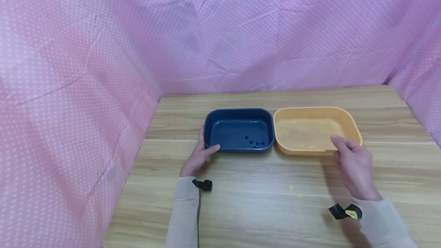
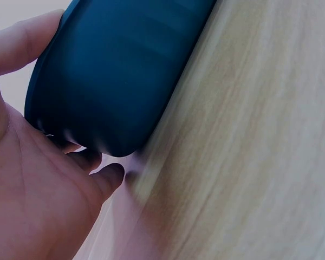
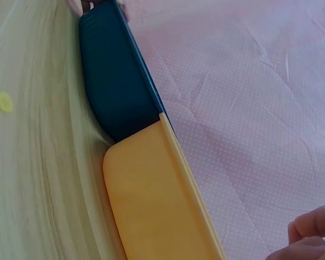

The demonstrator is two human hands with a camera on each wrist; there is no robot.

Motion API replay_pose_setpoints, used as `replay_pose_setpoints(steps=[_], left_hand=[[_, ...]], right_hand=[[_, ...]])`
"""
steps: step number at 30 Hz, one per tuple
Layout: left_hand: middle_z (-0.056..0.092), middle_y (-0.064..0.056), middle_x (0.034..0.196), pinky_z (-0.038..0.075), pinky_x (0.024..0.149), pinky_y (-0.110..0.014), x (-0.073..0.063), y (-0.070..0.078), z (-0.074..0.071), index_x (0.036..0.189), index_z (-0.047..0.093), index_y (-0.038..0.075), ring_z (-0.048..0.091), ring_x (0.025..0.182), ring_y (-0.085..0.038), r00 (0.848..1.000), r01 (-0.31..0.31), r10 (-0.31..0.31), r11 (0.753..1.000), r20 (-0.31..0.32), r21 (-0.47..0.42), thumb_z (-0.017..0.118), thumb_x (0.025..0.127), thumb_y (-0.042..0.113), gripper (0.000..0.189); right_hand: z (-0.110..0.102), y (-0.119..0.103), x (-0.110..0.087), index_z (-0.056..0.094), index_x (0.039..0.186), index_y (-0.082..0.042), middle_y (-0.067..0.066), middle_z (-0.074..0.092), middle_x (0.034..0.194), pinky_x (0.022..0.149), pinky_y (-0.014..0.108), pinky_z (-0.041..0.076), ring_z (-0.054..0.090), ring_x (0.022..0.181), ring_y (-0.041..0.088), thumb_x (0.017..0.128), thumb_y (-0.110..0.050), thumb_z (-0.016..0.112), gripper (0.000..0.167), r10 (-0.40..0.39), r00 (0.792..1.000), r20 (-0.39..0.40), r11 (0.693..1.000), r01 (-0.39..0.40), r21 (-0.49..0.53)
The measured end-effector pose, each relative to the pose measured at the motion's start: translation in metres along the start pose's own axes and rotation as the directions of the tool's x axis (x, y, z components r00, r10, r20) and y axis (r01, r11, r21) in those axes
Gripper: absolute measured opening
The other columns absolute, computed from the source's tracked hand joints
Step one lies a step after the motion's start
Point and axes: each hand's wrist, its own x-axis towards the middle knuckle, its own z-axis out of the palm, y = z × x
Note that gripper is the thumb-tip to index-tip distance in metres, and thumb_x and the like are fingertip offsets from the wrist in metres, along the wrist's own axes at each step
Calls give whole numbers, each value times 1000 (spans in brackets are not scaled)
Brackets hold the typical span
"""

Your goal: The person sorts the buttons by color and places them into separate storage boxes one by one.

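Note:
At the left end of the dark blue tray [image 1: 220,149], my left hand [image 1: 200,155] holds the wall, its thumb over the front rim. The left wrist view shows the fingers of my left hand [image 2: 38,179] around the tray's rounded end. Several dark blue buttons [image 1: 257,144] lie in its right part. My right hand [image 1: 356,163] hovers above the front right corner of the yellow-orange tray [image 1: 351,125], fingers loosely curled, with nothing seen between them. Several small yellow buttons [image 1: 302,146] lie near this tray's front wall.
On the wooden table [image 1: 248,209], two yellow buttons, one of them the nearer button [image 1: 299,195], lie in front of the trays. The trays stand side by side, ends together. A pink dotted cloth [image 1: 220,41] hangs behind and at both sides.

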Motion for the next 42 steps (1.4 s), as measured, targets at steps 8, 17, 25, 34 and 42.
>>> replay_pose_setpoints(steps=[8,17,25,34,42], left_hand=[[-18,0,161,0,117,-49,0,-1,0,153,-19,24,-5,147,-23,1000,-4,4,1000,2,-2,61,96,14,99],[-18,1,161,0,117,-49,0,0,1,153,-19,25,-6,147,-23,1000,9,-9,1000,7,11,61,97,16,99],[-17,0,161,1,117,-50,-1,1,0,153,-19,25,-4,147,-24,1000,9,-9,1000,-3,10,64,95,20,101],[-16,-1,161,3,117,-51,-1,2,1,153,-18,23,-3,147,-25,1000,3,-3,1000,3,24,61,97,17,98],[-15,-1,161,2,117,-50,9,-13,-4,153,-18,25,-3,147,-25,1000,9,-8,1000,-5,26,62,96,16,100]], right_hand=[[7,9,-9,73,96,-12,-9,63,72,48,19,41,51,59,5,90,-18,71,9,-369,874,316,622,485,-615],[29,40,-34,77,99,-17,-13,54,74,48,22,39,44,57,-1,82,-21,77,18,-50,628,776,-14,777,-630],[36,55,-36,78,84,-20,-13,51,76,53,29,47,53,62,5,79,-18,79,5,-49,570,820,-113,813,-571],[39,59,-36,63,65,-24,-9,45,71,44,27,35,42,53,8,79,-9,76,24,-27,576,817,-196,799,-569],[43,66,-43,62,71,-11,0,47,73,36,32,35,41,44,14,73,3,70,17,-85,542,836,-363,765,-532]])
